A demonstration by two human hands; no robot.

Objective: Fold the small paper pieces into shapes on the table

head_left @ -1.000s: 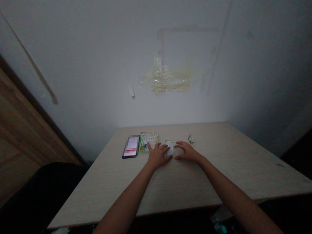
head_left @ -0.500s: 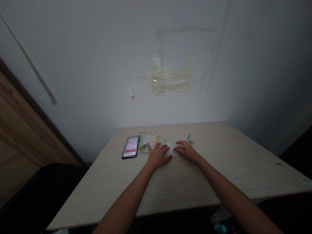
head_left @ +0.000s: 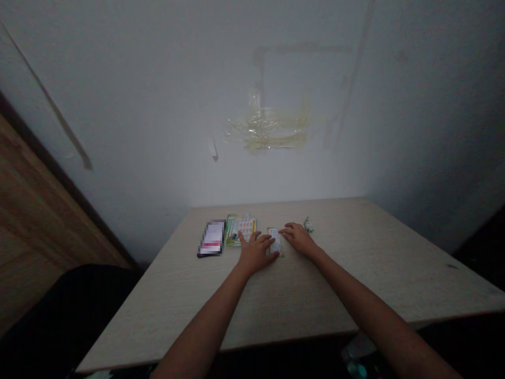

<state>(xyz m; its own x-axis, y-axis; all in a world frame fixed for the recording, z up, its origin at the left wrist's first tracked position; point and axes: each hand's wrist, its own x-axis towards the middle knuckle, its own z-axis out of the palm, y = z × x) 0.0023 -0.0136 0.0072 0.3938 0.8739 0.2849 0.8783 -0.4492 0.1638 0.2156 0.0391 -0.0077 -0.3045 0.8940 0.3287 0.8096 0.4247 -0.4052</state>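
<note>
A small printed paper strip [head_left: 276, 243] lies on the pale wooden table [head_left: 355, 263] between my two hands. My left hand [head_left: 254, 254] rests with its fingers spread, its fingertips and thumb on the strip's left side and lower end. At the strip's upper right edge are the fingertips of my right hand [head_left: 299, 238], stretched out and holding nothing I can see. Behind my left hand lies a printed green and white sheet [head_left: 246, 226], partly covered by that hand. A crumpled small wrapper [head_left: 309, 225] sits just beyond my right hand.
A phone [head_left: 212, 238] with a blurred screen lies left of the sheet. The wall [head_left: 276, 179] rises at the table's back edge, with old tape [head_left: 272, 129] stuck on it. Dark cloth-like material [head_left: 71, 300] is at the left, beside a wooden panel [head_left: 35, 200].
My right hand has shifted slightly up and left, its fingertips moving to the strip's upper edge. My left hand stays where it was on the strip.
</note>
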